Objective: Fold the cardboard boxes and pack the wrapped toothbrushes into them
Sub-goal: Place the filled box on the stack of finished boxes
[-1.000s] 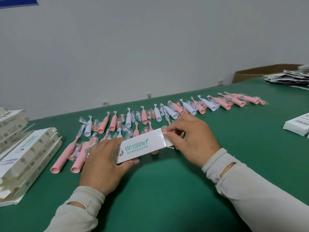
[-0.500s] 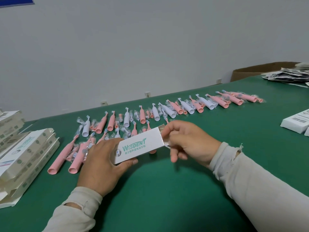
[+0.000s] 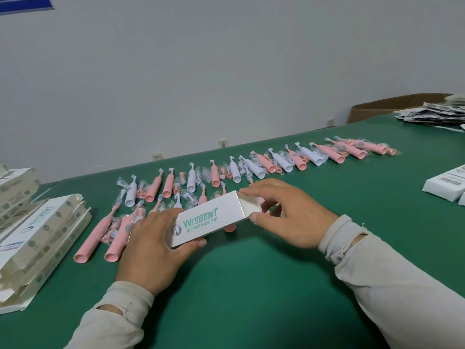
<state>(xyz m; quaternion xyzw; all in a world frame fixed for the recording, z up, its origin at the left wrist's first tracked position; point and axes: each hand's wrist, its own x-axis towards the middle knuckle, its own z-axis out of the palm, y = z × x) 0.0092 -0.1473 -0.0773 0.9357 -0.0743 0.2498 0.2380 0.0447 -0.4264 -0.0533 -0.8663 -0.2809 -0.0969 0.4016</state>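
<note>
A white cardboard box [image 3: 201, 222] printed with green lettering lies slanted just above the green table [image 3: 251, 298]. My left hand [image 3: 153, 250] grips its near left end, thumb under the lower edge. My right hand [image 3: 286, 215] holds its far right end, where the end face is folded shut; fingertips rest on the top corner and the thumb presses the lower corner. Behind the box, several wrapped pink and white toothbrushes [image 3: 251, 167] lie in a long row across the table. Some are hidden behind the box and hands.
Flat unfolded boxes [image 3: 37, 238] are stacked at the left edge. White folded boxes [image 3: 445, 185] sit at the right edge. A heap of leaflets [image 3: 432, 114] and a brown carton [image 3: 392, 107] are at the far right. A grey wall runs behind the table.
The box has turned so its right end face shows, now folded shut. My right hand has shifted from pinching the end flap to holding the closed end at its corners.
</note>
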